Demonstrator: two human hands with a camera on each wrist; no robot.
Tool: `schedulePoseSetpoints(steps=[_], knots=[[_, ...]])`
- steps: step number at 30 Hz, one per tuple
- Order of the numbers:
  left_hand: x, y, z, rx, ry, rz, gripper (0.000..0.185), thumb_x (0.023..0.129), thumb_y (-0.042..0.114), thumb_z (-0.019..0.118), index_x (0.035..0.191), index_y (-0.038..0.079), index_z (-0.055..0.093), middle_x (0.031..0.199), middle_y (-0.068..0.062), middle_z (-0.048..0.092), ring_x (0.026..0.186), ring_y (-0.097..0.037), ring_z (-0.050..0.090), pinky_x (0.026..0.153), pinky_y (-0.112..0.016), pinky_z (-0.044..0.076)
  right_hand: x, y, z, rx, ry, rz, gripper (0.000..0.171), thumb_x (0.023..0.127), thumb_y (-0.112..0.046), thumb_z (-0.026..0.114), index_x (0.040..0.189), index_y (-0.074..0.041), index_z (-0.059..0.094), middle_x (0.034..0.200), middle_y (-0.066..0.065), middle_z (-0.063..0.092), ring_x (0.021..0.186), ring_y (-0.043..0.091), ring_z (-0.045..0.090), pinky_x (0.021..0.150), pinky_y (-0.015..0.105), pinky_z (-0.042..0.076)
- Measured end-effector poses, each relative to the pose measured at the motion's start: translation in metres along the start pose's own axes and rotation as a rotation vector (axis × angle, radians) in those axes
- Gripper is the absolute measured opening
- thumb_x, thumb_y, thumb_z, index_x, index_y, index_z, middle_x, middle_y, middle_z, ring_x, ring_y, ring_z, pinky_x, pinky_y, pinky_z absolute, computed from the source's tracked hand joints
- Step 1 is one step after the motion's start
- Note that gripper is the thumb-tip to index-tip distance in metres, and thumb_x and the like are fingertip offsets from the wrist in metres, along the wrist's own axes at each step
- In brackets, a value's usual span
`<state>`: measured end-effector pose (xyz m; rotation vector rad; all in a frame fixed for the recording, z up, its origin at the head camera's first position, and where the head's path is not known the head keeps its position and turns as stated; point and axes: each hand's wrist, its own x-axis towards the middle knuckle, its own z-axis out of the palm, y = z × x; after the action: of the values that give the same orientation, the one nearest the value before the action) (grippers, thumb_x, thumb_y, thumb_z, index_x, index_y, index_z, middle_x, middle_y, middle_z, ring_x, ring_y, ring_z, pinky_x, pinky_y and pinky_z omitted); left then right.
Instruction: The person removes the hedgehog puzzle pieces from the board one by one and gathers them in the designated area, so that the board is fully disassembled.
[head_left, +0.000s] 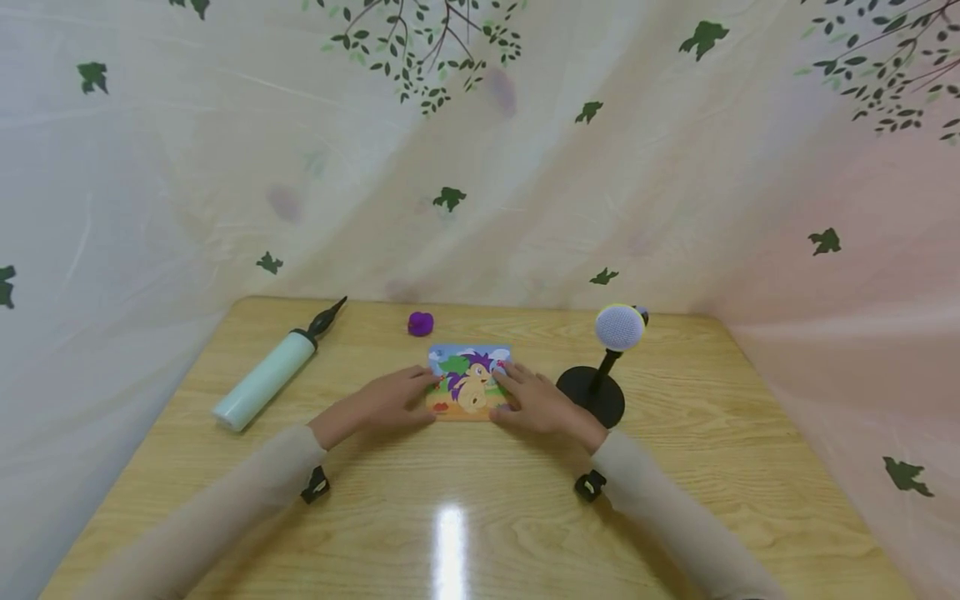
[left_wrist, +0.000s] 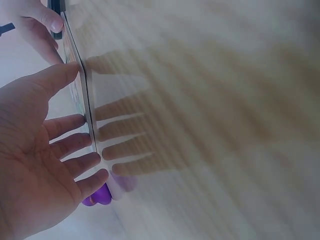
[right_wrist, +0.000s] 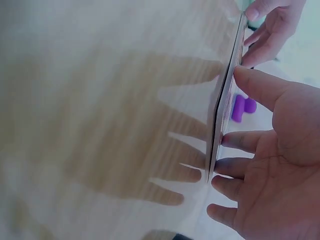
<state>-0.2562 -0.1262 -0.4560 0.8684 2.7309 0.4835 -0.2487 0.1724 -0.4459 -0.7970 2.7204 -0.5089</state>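
Centre of tabletop: flat rectangular picture board printed with a purple-and-orange cartoon animal [head_left: 469, 381], lying flat on the light wood-grain tabletop [head_left: 480, 500], nearer the far edge than the near edge.
Left hand [head_left: 390, 400]: fingers straight and spread, tips resting on the board's left edge; wrist view shows the fingers [left_wrist: 70, 145] laid along that edge.
Right hand [head_left: 534, 400]: likewise flat and spread, fingertips on the board's right edge.
Far edge, behind board: small purple lump [head_left: 421, 323], apart from the board.
Far-left corner: pale green cylindrical hand pump with black nozzle [head_left: 272, 372], lying diagonally.
Right of board: black round-based stand with grey mesh ball head [head_left: 603, 367], just beside the right hand.
Surround: translucent leaf-printed sheeting [head_left: 480, 167].
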Motion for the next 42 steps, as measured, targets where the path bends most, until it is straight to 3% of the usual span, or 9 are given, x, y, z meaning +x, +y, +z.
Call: schedulePoseSetpoints(steps=[9,19,31,42], knots=[[-0.027,-0.008,0.002,-0.023,-0.002,-0.013,0.069,0.096,0.045,0.066,0.154,0.013,0.045,0.159,-0.017,0.042,0.146,-0.037,0.042,0.118,-0.055,0.036,-0.008,-0.012,0.007,0.026,-0.027,-0.079,0.070,0.103,-0.041,0.057,0.159,-0.006,0.031,0.168,0.021,0.020,0.156,0.044,0.015,0.121,0.070,0.015],[-0.052,-0.012,0.001,-0.037,-0.003,-0.045,0.069,0.093,0.048,0.070,0.151,0.017,0.049,0.158,-0.014,0.044,0.144,-0.037,0.044,0.115,-0.057,0.040,-0.009,-0.025,0.012,0.017,-0.088,-0.110,0.069,0.104,-0.041,0.055,0.160,-0.009,0.031,0.169,0.018,0.019,0.157,0.040,0.014,0.123,0.066,0.016],[-0.055,-0.011,-0.001,-0.061,-0.003,-0.031,0.068,0.092,0.046,0.072,0.150,0.016,0.050,0.154,-0.012,0.048,0.141,-0.035,0.048,0.113,-0.056,0.042,-0.007,-0.018,-0.001,-0.007,-0.118,-0.065,0.084,0.096,-0.048,0.067,0.160,-0.009,0.030,0.169,0.017,0.020,0.157,0.039,0.016,0.125,0.061,0.016],[-0.053,-0.011,-0.004,-0.084,-0.003,-0.037,0.067,0.088,0.046,0.076,0.145,0.017,0.054,0.149,-0.009,0.052,0.137,-0.032,0.052,0.112,-0.055,0.045,-0.002,-0.017,-0.003,-0.042,-0.106,-0.094,0.084,0.092,-0.047,0.072,0.157,-0.007,0.037,0.167,0.015,0.026,0.156,0.037,0.021,0.126,0.055,0.021]])
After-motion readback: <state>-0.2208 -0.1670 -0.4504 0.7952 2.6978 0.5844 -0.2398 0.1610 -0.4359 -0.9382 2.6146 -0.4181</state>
